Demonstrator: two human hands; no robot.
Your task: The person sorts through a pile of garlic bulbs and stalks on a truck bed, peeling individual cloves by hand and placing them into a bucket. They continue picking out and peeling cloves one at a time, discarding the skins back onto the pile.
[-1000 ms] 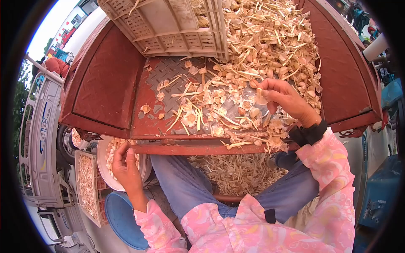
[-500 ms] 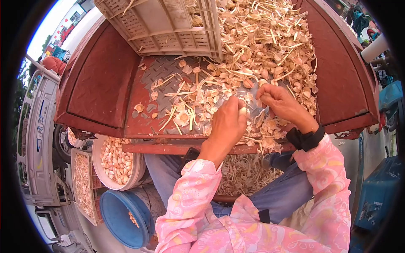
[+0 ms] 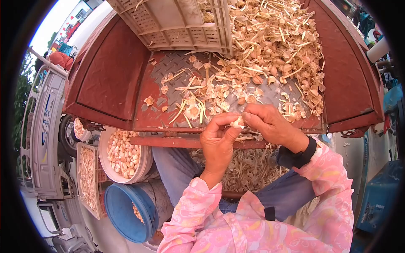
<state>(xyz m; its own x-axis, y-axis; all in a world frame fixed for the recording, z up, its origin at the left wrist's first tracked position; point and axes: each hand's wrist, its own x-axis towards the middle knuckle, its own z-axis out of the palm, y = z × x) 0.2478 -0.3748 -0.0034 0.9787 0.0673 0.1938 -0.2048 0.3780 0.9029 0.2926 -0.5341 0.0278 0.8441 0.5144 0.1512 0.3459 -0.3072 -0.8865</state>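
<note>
Near the front edge of the red metal truck bed (image 3: 168, 121), my two hands meet. My left hand (image 3: 219, 137) pinches a pale garlic clove (image 3: 237, 123) between thumb and fingers. My right hand (image 3: 272, 124) touches the same clove from the right, its fingers closed in a pinch; whether it holds some skin is hidden. Beyond my hands lies a heap of garlic cloves, skins and dry stalks (image 3: 270, 50), with looser scraps (image 3: 193, 110) spread to the left.
A pale plastic crate (image 3: 177, 27) stands on the bed at the upper left. Lower left are a white bucket of peeled cloves (image 3: 145, 162), a blue bucket (image 3: 116, 213) and a crate of scraps (image 3: 88, 177). More stalks (image 3: 247, 168) lie below the bed's edge.
Both hands have drawn back toward my body and come together at the clove. They were apart over the scraps before. The view has shifted slightly.
</note>
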